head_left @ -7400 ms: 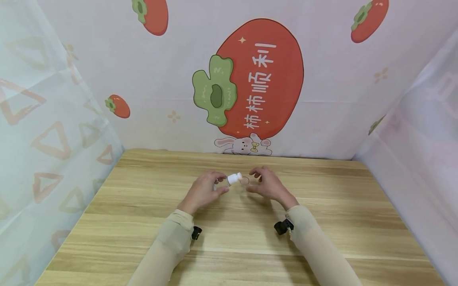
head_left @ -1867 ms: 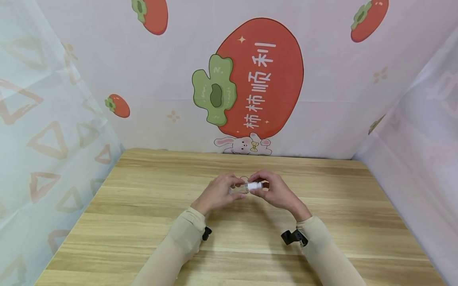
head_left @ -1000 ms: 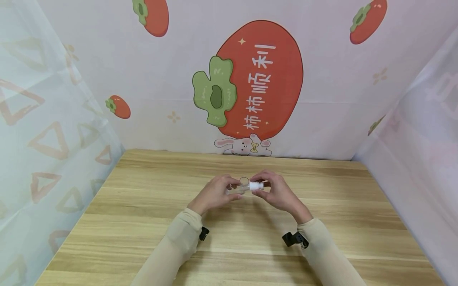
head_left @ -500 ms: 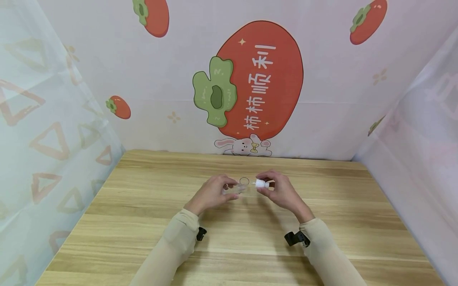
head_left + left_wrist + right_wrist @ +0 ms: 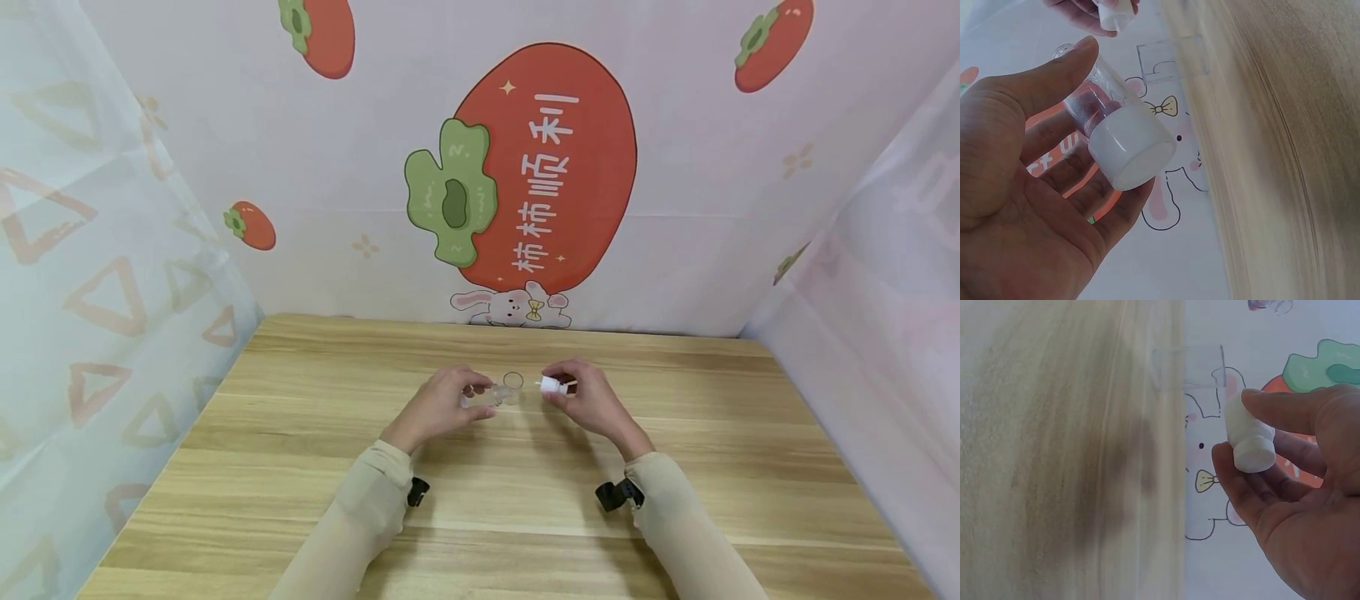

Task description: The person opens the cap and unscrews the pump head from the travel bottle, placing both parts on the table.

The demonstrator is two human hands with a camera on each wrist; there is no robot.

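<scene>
My left hand (image 5: pixel 435 407) grips a small clear bottle (image 5: pixel 1132 147) with a white base, thumb on one side and fingers on the other. The bottle's open neck points right and away from the base. My right hand (image 5: pixel 592 404) pinches a white spray top (image 5: pixel 1250 434) between thumb and fingers; a thin tube tip sticks out of its left side in the head view. Bottle and spray top are apart, a short gap between them. Just behind that gap, a clear cylindrical cap (image 5: pixel 1175 59) stands on the table.
The wooden table (image 5: pixel 480 542) runs back to a pale cloth wall (image 5: pixel 330 167) printed with persimmons and a rabbit. Cloth also hangs on the left and right sides. A black wrist camera (image 5: pixel 618 495) sits on the right wrist.
The spray top, earlier seated on the bottle, has been pulled off to the right in my right hand. My left hand has shifted slightly left with the bottle. The clear cap stays put.
</scene>
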